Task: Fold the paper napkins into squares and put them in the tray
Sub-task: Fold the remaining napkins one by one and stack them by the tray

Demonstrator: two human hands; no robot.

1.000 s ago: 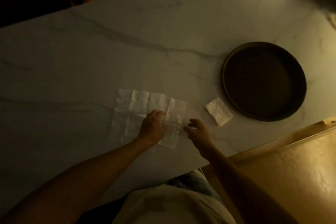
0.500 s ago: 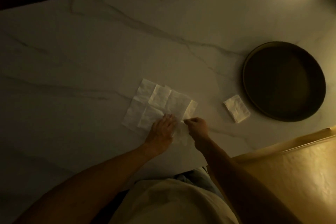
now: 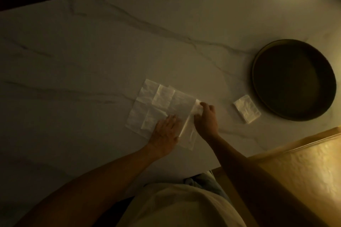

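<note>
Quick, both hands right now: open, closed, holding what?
Left hand: open, pressing flat on the unfolded napkin.
Right hand: pinching that napkin's lifted right edge.

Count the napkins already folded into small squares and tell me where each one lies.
1. The folded napkin lies on the marble table just left of the round tray, outside it. The tray looks empty, though its inside is dark.

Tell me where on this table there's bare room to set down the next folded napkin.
Bare marble lies between the right hand and the folded napkin, and across the wide stretch beyond the unfolded napkins toward the table's far edge. The round tray looks bare inside too. It is crowded near the front edge, where the left hand presses the sheets.
</note>
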